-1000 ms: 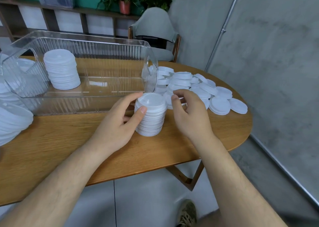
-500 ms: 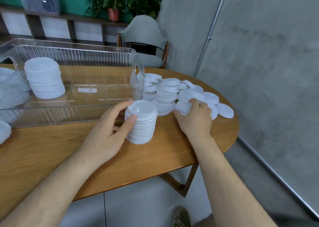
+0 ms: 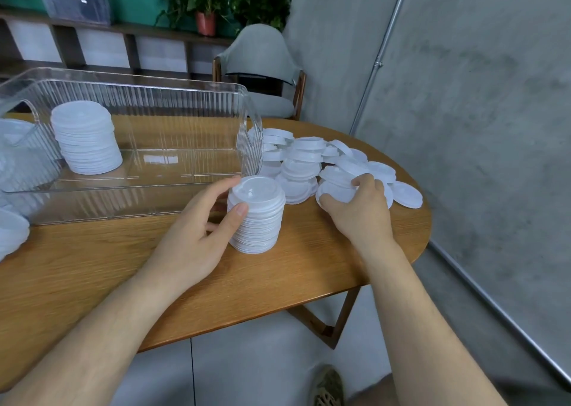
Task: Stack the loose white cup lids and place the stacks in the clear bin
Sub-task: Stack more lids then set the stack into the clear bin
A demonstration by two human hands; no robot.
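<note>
So, the stack of lids (image 3: 256, 220) being built stands on the wooden table (image 3: 92, 266), with the left hand's (image 3: 194, 235) thumb against its near side and the fingers wrapped round the far side. It's a light steadying hold, not a squeeze. Just beyond those fingers is the end of the clear bin (image 3: 154, 79), with one finished stack (image 3: 86, 137) already standing inside, well away from the hand.

The right hand (image 3: 360, 212) has its thumb and fingers curled round the edge of a small clump of lids (image 3: 335, 186) at the near side of the loose pile (image 3: 304, 158). I can't tell how many it has got.

My take on doing this bit well:
- Check the clump all faces the same way up, and square its edges before lifting.
- Land it centred on top so the rims nest.
- Keep the left fingers on the sides, clear of the top.

The stack looks about as tall as the one in the bin, so I'd guess it's nearly ready to go in.
</note>
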